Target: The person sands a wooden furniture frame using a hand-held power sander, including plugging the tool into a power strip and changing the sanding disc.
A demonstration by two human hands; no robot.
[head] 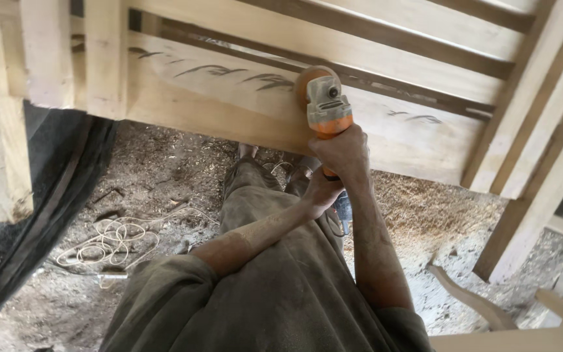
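Sawdust and wood shavings cover the ground (164,169) beneath a pale slatted wooden frame (229,98). My right hand (343,153) is wrapped tight around the orange-and-grey grinder (326,104), whose round disc lies against the smooth plank. My left hand (320,192) clasps the grinder's rear handle below.

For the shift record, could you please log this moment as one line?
right hand: grips orange grinder | left hand: on its rear | disc: against wooden frame | floor: sawdust

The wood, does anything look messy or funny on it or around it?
The wooden frame has dark streaky marks beside the orange grinder, which both hands grip, right hand above left hand. Sawdust and shavings cover the ground, where a loose cord lies tangled.
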